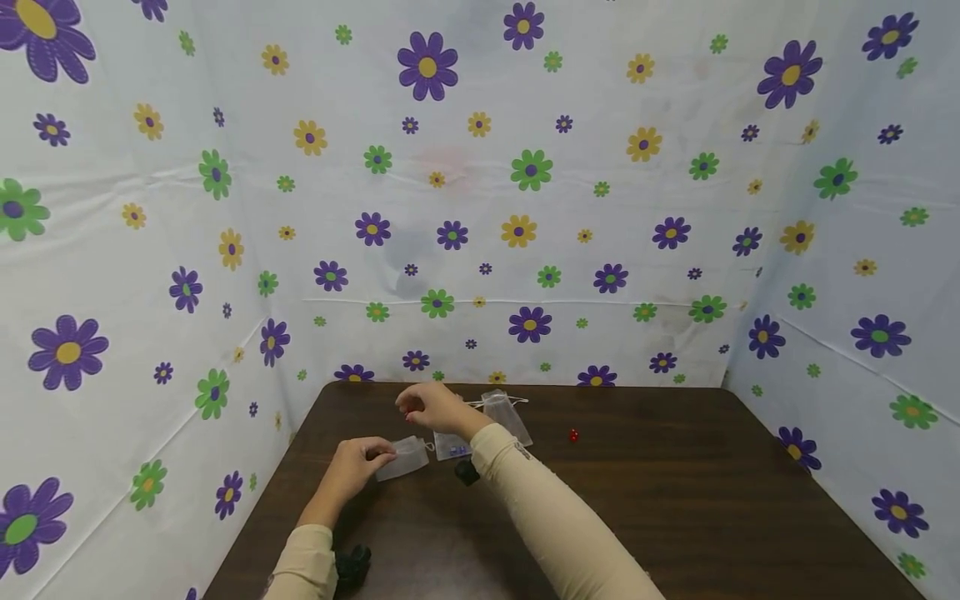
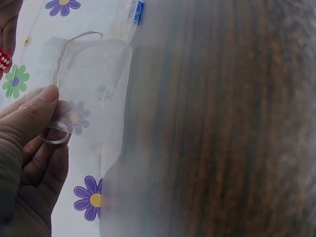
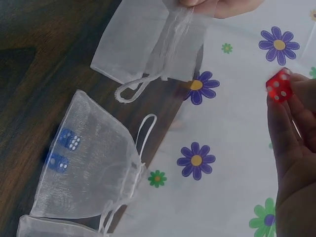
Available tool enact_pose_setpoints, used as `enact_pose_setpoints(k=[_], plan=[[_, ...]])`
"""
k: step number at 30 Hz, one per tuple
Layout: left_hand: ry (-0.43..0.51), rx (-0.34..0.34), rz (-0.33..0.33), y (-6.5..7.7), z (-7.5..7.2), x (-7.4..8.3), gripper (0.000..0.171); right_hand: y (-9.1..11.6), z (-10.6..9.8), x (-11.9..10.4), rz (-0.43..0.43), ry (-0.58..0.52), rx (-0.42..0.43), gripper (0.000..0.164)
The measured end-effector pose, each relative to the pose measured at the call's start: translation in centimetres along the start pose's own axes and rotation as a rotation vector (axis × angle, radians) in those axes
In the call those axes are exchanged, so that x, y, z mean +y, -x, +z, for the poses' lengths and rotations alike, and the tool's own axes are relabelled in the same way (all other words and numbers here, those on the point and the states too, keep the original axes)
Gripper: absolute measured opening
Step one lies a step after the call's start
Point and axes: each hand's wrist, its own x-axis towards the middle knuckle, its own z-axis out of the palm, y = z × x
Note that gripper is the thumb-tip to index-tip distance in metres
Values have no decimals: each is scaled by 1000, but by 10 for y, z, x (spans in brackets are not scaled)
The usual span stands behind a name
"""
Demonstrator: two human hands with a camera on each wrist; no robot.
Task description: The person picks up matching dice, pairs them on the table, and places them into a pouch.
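Note:
A sheer white drawstring pouch (image 1: 406, 459) is pinched near its gathered top by my left hand (image 1: 356, 463); in the left wrist view the thumb (image 2: 48, 95) presses its cloth against the fingers. My right hand (image 1: 435, 407) is raised above the table, and in the right wrist view its fingertips pinch a translucent red die (image 3: 280, 87) with white pips. Between the hands lies a second sheer pouch (image 3: 94, 165) with two blue dice (image 3: 68, 139) inside. A third pouch (image 1: 507, 417) lies farther right, partly hidden by the right arm.
Another red die (image 1: 573, 434) sits on the dark wood table (image 1: 675, 492), right of the pouches. A white cloth wall (image 1: 480, 250) with printed flowers rises behind the table and along both sides.

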Motion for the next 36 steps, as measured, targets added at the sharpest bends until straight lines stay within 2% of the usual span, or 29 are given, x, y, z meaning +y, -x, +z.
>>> enact_pose_setpoints(k=[11,16,21,24,29,36], plan=[[-21,28,1,1,0,-1,12,2,-7,0,43,3,62,25],[-28,68,24,2,0,0,13,4,-9,4,61,-7,93,25],[-40,94,36,2,0,0,14,9,-9,22,72,-37,134,26],[-44,83,10,2,0,-1,14,15,-11,34,84,-90,159,27],[-46,61,-14,3,0,-2,12,33,-17,53,130,-178,207,27],[-40,86,9,5,-1,-4,15,60,-27,90,219,-228,309,27]])
